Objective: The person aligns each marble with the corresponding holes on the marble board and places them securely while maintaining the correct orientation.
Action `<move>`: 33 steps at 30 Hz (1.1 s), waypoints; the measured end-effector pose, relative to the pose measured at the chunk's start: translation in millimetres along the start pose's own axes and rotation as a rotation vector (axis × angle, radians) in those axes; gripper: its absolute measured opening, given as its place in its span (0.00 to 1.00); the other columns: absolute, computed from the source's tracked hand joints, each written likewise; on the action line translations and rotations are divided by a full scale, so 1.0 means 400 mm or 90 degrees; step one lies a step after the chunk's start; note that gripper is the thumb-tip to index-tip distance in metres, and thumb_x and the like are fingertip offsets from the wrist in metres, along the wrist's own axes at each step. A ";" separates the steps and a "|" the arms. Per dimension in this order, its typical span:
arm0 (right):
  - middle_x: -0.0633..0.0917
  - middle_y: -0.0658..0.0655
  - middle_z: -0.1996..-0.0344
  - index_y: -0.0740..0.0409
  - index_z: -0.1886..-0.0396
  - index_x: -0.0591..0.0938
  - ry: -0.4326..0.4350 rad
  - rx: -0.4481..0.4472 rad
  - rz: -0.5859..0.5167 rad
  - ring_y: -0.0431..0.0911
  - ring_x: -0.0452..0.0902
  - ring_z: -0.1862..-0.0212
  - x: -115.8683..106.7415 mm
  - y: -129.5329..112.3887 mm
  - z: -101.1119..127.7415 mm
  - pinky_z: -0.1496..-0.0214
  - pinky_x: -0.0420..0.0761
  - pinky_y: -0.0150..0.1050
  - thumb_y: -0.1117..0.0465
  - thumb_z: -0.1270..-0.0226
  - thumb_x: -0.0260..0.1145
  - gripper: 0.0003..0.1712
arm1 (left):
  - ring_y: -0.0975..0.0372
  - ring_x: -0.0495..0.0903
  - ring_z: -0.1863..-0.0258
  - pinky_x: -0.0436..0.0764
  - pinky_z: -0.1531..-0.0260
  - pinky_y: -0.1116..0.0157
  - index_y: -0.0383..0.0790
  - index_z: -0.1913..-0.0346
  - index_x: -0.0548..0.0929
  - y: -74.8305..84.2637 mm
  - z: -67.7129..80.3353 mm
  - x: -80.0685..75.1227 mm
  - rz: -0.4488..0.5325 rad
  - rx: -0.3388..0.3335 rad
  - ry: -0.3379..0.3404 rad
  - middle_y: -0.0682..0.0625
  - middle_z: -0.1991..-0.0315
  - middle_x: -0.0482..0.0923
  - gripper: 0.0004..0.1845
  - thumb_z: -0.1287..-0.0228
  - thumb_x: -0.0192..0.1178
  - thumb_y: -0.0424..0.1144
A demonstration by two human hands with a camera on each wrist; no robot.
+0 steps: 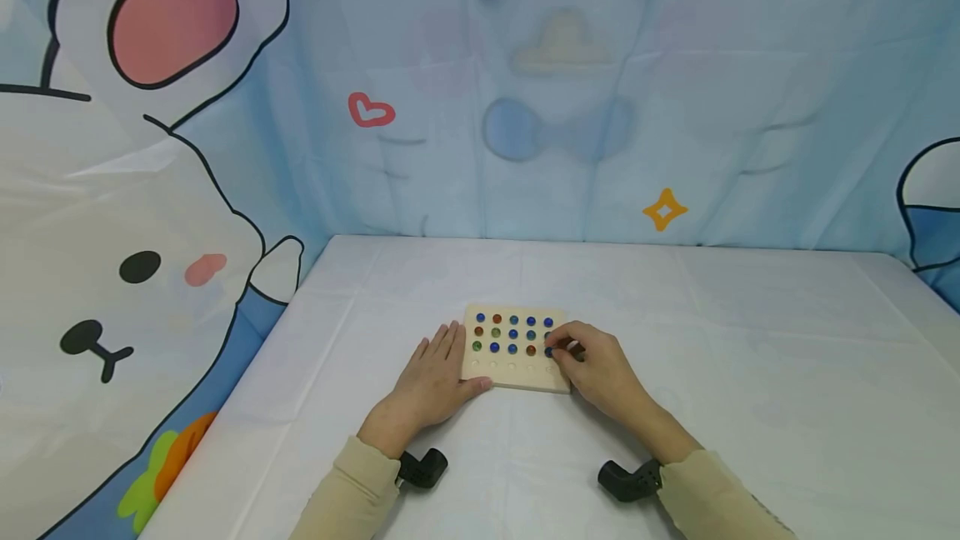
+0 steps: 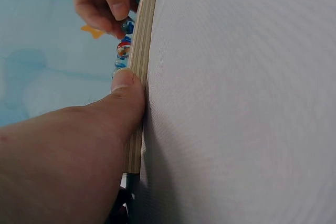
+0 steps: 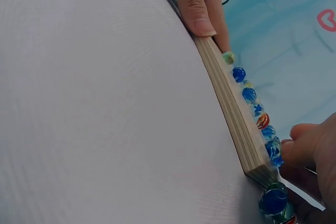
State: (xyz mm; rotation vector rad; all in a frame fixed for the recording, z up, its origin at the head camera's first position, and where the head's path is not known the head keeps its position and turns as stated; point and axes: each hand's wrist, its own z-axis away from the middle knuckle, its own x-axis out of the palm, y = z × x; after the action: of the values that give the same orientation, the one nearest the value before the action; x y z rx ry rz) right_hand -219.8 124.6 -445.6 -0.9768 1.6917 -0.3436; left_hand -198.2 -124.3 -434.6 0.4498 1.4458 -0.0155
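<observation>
A pale wooden board (image 1: 517,372) with rows of round hollows lies on the table. Blue, green and red glass marbles (image 1: 513,334) fill its three far rows; the nearest row of hollows is bare. My left hand (image 1: 435,377) rests against the board's left side, fingers straight, thumb on its front edge. At the right end of the third row, my right hand (image 1: 600,369) pinches a blue marble (image 2: 127,25) between thumb and fingers. In the right wrist view, more marbles (image 3: 274,201) show beside the board's corner, near the curled fingers; whether the hand holds them I cannot tell.
A white cloth covers the table (image 1: 750,373). Behind it hangs a light blue curtain (image 1: 420,190) with printed drawings, and a cartoon animal print (image 1: 172,215) is at the left. A black wrist device (image 1: 423,468) is on the left wrist, another (image 1: 628,482) on the right.
</observation>
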 end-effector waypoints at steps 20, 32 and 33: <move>0.86 0.53 0.60 0.57 0.60 0.84 0.043 0.025 0.038 0.44 0.80 0.57 -0.061 0.025 0.022 0.54 0.83 0.41 0.74 0.35 0.63 0.10 | 0.48 0.46 0.20 0.51 0.23 0.47 0.31 0.22 0.48 -0.003 -0.002 0.004 -0.002 0.005 0.007 0.39 0.20 0.47 0.49 0.29 0.50 0.64; 0.87 0.53 0.62 0.56 0.61 0.84 0.074 0.030 0.045 0.46 0.80 0.59 -0.094 0.057 0.057 0.56 0.82 0.34 0.75 0.37 0.64 0.12 | 0.48 0.47 0.20 0.51 0.23 0.47 0.30 0.22 0.48 -0.001 0.003 0.000 0.009 0.010 0.007 0.38 0.21 0.47 0.48 0.29 0.51 0.62; 0.87 0.52 0.62 0.56 0.61 0.84 0.078 0.027 0.048 0.45 0.80 0.59 -0.095 0.059 0.059 0.57 0.82 0.33 0.75 0.38 0.64 0.11 | 0.48 0.47 0.20 0.51 0.23 0.47 0.30 0.22 0.48 -0.001 0.003 0.000 0.011 0.011 0.007 0.38 0.21 0.47 0.48 0.29 0.51 0.62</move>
State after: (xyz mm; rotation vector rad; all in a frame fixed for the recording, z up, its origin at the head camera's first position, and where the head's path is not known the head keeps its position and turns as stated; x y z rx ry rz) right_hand -206.3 173.5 -444.5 -0.8740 1.8198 -0.3941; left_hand -197.0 -125.0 -434.4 0.4782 1.4540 -0.0114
